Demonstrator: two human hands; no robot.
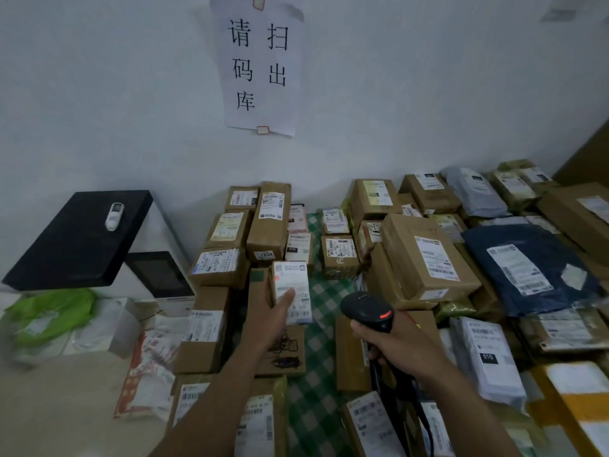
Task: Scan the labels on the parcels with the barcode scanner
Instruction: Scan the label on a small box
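Centre of frame, left hand (276,316) gripping a small labelled box (292,279), thumb on its label, right hand (397,346) clamped on black barcode scanner (366,309) just right of it, parcels (425,255) crowding the checked counter (326,293).

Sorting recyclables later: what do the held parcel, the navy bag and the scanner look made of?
The held parcel looks like matte brown cardboard with a white paper label. The navy bag is probably plastic film: wrinkled, slightly glossy. The scanner seems smooth black hard plastic with an orange strip.
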